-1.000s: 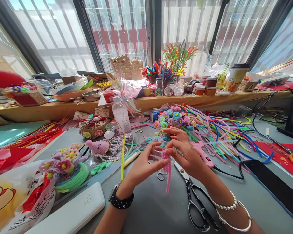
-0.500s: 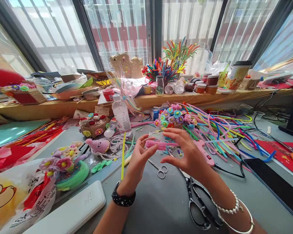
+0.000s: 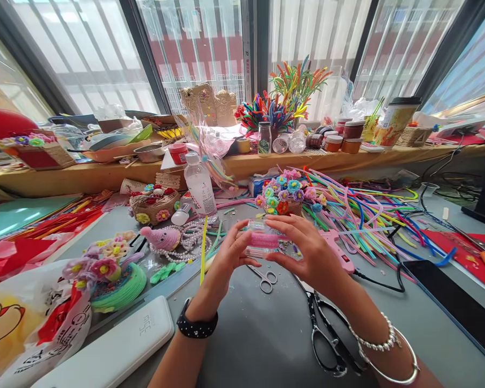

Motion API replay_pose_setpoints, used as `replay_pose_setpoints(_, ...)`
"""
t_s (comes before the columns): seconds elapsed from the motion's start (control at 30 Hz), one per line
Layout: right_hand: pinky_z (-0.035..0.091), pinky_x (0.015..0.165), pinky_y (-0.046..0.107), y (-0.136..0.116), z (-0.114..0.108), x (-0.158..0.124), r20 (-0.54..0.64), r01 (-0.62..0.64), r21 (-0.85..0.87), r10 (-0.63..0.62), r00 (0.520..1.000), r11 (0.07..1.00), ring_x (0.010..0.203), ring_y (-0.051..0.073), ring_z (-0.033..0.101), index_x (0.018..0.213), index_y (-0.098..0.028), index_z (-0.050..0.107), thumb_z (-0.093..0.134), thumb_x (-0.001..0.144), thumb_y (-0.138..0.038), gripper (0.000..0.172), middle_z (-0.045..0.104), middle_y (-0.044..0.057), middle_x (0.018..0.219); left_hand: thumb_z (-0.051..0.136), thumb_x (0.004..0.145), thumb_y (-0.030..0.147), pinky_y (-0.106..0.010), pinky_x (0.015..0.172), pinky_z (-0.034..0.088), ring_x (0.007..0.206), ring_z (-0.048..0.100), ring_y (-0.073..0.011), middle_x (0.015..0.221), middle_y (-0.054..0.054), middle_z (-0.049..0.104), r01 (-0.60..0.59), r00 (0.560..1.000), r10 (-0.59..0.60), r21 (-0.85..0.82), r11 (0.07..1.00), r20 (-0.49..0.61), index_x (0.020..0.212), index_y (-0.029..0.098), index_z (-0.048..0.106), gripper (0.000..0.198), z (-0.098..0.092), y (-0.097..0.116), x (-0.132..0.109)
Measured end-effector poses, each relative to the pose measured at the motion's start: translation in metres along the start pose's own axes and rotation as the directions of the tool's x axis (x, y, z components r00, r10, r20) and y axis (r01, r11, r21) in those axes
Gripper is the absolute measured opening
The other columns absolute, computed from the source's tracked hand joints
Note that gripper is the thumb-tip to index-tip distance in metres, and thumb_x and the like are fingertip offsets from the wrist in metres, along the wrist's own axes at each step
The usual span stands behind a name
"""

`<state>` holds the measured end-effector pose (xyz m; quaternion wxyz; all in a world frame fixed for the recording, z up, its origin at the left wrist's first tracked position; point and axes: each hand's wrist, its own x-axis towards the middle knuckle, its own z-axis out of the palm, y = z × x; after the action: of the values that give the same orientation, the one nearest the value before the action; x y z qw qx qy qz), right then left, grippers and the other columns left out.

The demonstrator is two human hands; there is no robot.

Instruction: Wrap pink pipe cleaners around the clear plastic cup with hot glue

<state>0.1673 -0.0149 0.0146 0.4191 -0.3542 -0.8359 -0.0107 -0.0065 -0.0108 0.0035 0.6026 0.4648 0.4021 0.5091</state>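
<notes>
My left hand (image 3: 226,258) and my right hand (image 3: 307,253) meet above the grey table (image 3: 258,345). Between their fingertips they hold a small clear plastic cup (image 3: 262,241) lying on its side, with a pink pipe cleaner (image 3: 265,240) wrapped around it. Both hands are closed on it. Small silver scissors (image 3: 265,277) lie just below the hands. Large black-handled scissors (image 3: 327,339) lie under my right wrist. A pink glue gun (image 3: 339,250) rests to the right of my right hand.
A heap of coloured pipe cleaners (image 3: 364,210) spreads at the right, behind a basket of pipe-cleaner flowers (image 3: 283,196). A water bottle (image 3: 200,188), pearl beads (image 3: 186,242), a pink knitted mouse (image 3: 161,238), a white power bank (image 3: 113,350) and a dark tablet (image 3: 456,307) surround the work spot.
A second ago the pink pipe cleaner hung down from my hands. It has since been turned level and wound around the clear cup, and both hands have risen a little.
</notes>
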Motion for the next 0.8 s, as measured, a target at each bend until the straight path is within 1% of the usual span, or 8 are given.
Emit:
replay_pose_setpoints(0.13, 0.043, 0.095, 0.043, 0.001, 0.0, 0.0, -0.013, 0.012, -0.011, -0.012, 1.0, 1.0, 0.11, 0.023, 0.054, 0.118, -0.016, 0.052, 0.063, 0.079, -0.033, 0.043, 0.062, 0.011, 0.117, 0.061, 0.074, 0.041, -0.028, 0.06, 0.056, 0.074, 0.066, -0.0179, 0.104, -0.009, 0.061, 0.027, 0.999, -0.026, -0.02, 0.999, 0.031, 0.116, 0.018, 0.048, 0.049, 0.002, 0.005, -0.002)
replay_pose_setpoints(0.27, 0.038, 0.099, 0.043, 0.001, 0.0, 0.001, -0.147, -0.029, -0.036, 0.023, 0.989, 0.999, 0.114, 0.024, 0.05, 0.114, -0.014, 0.053, 0.062, 0.079, -0.036, 0.042, 0.061, 0.012, 0.116, 0.057, 0.079, 0.033, -0.031, 0.07, 0.055, 0.08, 0.068, -0.0197, 0.102, -0.008, 0.062, 0.018, 0.999, -0.014, -0.128, 0.992, 0.033, 0.11, 0.018, 0.046, 0.036, 0.007, 0.01, -0.006)
replay_pose_setpoints(0.43, 0.04, 0.092, 0.042, 0.002, -0.002, 0.001, -0.428, -0.273, -0.013, 0.241, 0.871, 0.962, 0.102, 0.023, 0.053, 0.096, -0.016, 0.058, 0.056, 0.083, -0.034, 0.021, 0.062, 0.01, 0.1, 0.058, 0.078, 0.032, -0.038, 0.082, 0.052, 0.084, 0.069, -0.0235, 0.106, -0.007, 0.06, -0.034, 0.998, 0.023, -0.223, 0.974, -0.052, 0.105, 0.02, 0.04, 0.034, 0.01, 0.011, -0.006)
replay_pose_setpoints(0.5, 0.045, 0.081, 0.039, 0.004, -0.003, 0.002, -0.371, -0.389, 0.103, 0.398, 0.839, 0.916, 0.087, 0.021, 0.057, 0.083, -0.017, 0.059, 0.053, 0.084, -0.038, 0.021, 0.062, 0.007, 0.085, 0.057, 0.079, 0.032, -0.039, 0.085, 0.051, 0.085, 0.069, -0.0241, 0.108, -0.007, 0.059, -0.034, 0.998, 0.023, -0.226, 0.974, -0.054, 0.105, 0.02, 0.039, 0.034, 0.01, 0.01, -0.006)
replay_pose_setpoints(0.6, 0.048, 0.067, 0.032, 0.008, -0.003, 0.002, -0.145, -0.516, 0.337, 0.585, 0.798, 0.787, 0.075, 0.017, 0.057, 0.079, -0.018, 0.061, 0.052, 0.082, -0.049, 0.033, 0.06, 0.005, 0.081, 0.056, 0.081, 0.033, -0.04, 0.087, 0.049, 0.088, 0.068, -0.0245, 0.109, -0.008, 0.059, -0.025, 0.999, 0.015, -0.223, 0.975, -0.044, 0.107, 0.021, 0.037, 0.034, 0.01, 0.007, -0.006)
replay_pose_setpoints(0.7, 0.045, 0.064, 0.03, 0.012, -0.005, 0.002, -0.171, -0.574, 0.362, 0.658, 0.733, 0.734, 0.075, 0.017, 0.053, 0.078, -0.018, 0.06, 0.056, 0.075, -0.056, 0.039, 0.056, 0.006, 0.086, 0.055, 0.082, 0.032, -0.043, 0.092, 0.047, 0.093, 0.066, -0.0242, 0.107, -0.005, 0.058, -0.042, 0.999, 0.039, -0.261, 0.964, -0.016, 0.106, 0.021, 0.037, 0.032, 0.01, 0.006, -0.006)
replay_pose_setpoints(0.77, 0.041, 0.061, 0.029, 0.013, -0.007, 0.002, -0.184, -0.605, 0.354, 0.688, 0.702, 0.713, 0.068, 0.015, 0.049, 0.069, -0.018, 0.056, 0.056, 0.074, -0.058, 0.04, 0.052, 0.003, 0.076, 0.056, 0.082, 0.03, -0.044, 0.094, 0.046, 0.096, 0.065, -0.0246, 0.107, -0.004, 0.057, -0.062, 0.998, 0.062, -0.281, 0.958, -0.008, 0.106, 0.021, 0.038, 0.031, 0.011, 0.006, -0.006)
replay_pose_setpoints(0.8, 0.039, 0.059, 0.028, 0.012, -0.007, 0.002, -0.134, -0.612, 0.386, 0.699, 0.703, 0.69, 0.063, 0.013, 0.047, 0.066, -0.018, 0.055, 0.055, 0.075, -0.058, 0.041, 0.05, 0.001, 0.07, 0.056, 0.081, 0.029, -0.045, 0.094, 0.046, 0.099, 0.063, -0.0252, 0.109, -0.005, 0.057, -0.07, 0.998, 0.07, -0.279, 0.958, -0.01, 0.107, 0.021, 0.038, 0.032, 0.012, 0.006, -0.006)
